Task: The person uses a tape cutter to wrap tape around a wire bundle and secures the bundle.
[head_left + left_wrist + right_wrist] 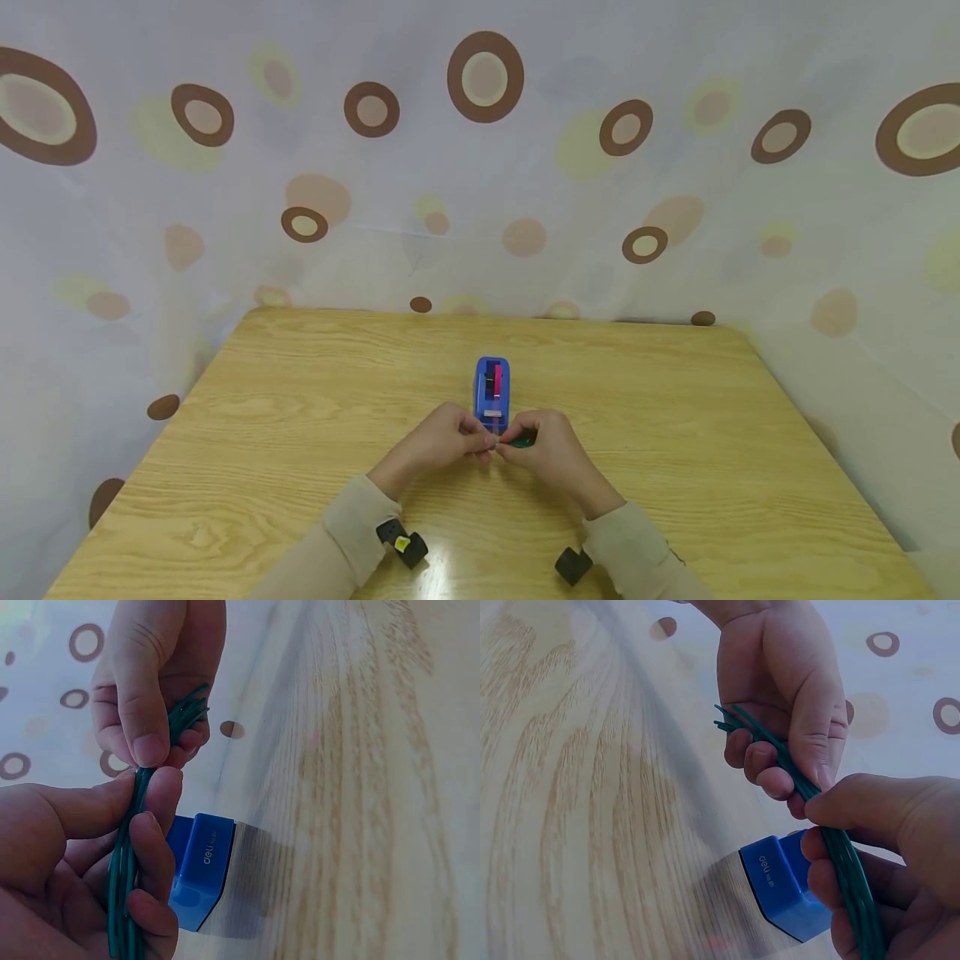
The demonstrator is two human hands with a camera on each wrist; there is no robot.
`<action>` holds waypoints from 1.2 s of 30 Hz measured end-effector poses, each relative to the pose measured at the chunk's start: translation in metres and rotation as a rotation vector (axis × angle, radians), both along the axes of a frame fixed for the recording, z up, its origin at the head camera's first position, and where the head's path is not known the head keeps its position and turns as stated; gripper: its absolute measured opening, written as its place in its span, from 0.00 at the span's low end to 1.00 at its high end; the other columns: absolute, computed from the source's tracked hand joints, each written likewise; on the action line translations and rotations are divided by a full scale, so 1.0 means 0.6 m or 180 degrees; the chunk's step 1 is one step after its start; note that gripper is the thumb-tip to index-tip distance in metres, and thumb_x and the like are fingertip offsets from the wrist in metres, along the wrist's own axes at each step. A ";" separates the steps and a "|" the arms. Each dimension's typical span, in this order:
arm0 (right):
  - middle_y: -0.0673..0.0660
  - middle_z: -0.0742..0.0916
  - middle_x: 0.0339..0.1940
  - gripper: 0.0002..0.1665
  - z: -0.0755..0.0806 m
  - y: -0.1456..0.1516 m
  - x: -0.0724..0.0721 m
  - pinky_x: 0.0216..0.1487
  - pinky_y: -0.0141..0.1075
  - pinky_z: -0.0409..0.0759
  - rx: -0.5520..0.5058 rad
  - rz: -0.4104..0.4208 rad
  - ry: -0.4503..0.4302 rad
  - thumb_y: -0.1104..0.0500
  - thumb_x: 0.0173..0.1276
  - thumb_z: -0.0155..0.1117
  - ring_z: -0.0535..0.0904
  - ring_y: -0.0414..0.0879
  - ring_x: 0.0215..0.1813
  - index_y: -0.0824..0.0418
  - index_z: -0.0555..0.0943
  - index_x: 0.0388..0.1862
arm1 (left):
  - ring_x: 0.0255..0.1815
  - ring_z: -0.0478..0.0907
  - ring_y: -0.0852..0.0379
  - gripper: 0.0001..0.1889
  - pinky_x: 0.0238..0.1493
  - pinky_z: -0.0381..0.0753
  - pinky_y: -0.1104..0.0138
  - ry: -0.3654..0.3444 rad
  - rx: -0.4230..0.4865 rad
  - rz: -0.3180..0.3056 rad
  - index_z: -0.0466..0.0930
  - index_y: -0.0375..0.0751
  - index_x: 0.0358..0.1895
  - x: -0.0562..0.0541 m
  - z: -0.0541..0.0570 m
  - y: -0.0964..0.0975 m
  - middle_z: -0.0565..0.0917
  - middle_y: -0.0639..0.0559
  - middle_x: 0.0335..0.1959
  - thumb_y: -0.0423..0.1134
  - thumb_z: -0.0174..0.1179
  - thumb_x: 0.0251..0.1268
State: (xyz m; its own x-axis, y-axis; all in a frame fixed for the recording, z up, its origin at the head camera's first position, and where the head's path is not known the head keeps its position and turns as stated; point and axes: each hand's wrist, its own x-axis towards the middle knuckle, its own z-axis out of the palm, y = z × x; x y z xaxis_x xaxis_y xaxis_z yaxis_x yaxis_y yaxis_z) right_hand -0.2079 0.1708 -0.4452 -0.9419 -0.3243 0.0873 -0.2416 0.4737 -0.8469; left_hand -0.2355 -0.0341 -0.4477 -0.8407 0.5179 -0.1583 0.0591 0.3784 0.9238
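Left hand (459,433), right hand (553,450) meet, both curled round green strands (124,877), thumbs pressing almost side by side, probably to keep bundle tight. Strands held just on near side of dispenser (491,403). Cutter end faces hands, seemingly so tape (496,426) runs straight toward fingers; whether tape touches strands, cannot tell. Dispenser rests on worktop (660,417), patterned backdrop (420,167) behind.

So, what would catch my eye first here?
Probably the blue tape dispenser with its pink roll, standing on the wooden table. Next, the green strands that the left hand and right hand hold just in front of it. Then the pale backdrop behind, dotted with brown rings.
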 end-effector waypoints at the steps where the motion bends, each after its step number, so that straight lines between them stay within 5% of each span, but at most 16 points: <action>1: 0.47 0.86 0.29 0.05 0.000 0.000 0.000 0.38 0.35 0.79 0.0005 0.0004 0.0001 0.64 0.60 0.75 0.78 0.45 0.35 0.56 0.86 0.27 | 0.28 0.75 0.58 0.10 0.31 0.71 0.67 0.0010 0.0008 0.0006 0.88 0.38 0.35 0.000 -0.001 0.000 0.88 0.48 0.27 0.38 0.61 0.71; 9: 0.48 0.86 0.32 0.04 -0.008 0.008 -0.009 0.41 0.36 0.78 -0.0035 0.0116 -0.0106 0.60 0.61 0.75 0.79 0.44 0.37 0.57 0.86 0.31 | 0.29 0.79 0.58 0.09 0.31 0.76 0.67 0.0187 -0.0034 0.0017 0.89 0.42 0.32 0.003 -0.004 0.001 0.87 0.51 0.26 0.40 0.63 0.69; 18: 0.51 0.87 0.33 0.07 -0.011 0.013 -0.015 0.37 0.34 0.78 -0.0144 0.0196 -0.0342 0.56 0.65 0.72 0.79 0.46 0.36 0.59 0.86 0.36 | 0.27 0.76 0.60 0.08 0.26 0.68 0.69 0.0446 -0.0232 0.0053 0.90 0.44 0.32 0.004 -0.004 0.005 0.87 0.55 0.24 0.37 0.63 0.69; 30: 0.52 0.86 0.31 0.10 0.002 0.010 -0.010 0.36 0.36 0.78 -0.0112 -0.0024 -0.0549 0.55 0.62 0.75 0.78 0.45 0.34 0.61 0.86 0.32 | 0.29 0.75 0.60 0.06 0.28 0.68 0.68 0.0615 -0.0367 0.0139 0.90 0.48 0.32 0.003 -0.008 0.009 0.86 0.59 0.24 0.39 0.65 0.67; 36: 0.53 0.88 0.37 0.08 0.002 0.012 -0.010 0.43 0.37 0.80 -0.0158 0.0190 -0.0531 0.58 0.65 0.72 0.82 0.45 0.40 0.62 0.88 0.38 | 0.30 0.74 0.59 0.06 0.28 0.67 0.68 0.0618 -0.0380 0.0172 0.90 0.49 0.31 0.003 -0.008 0.009 0.86 0.60 0.24 0.39 0.66 0.66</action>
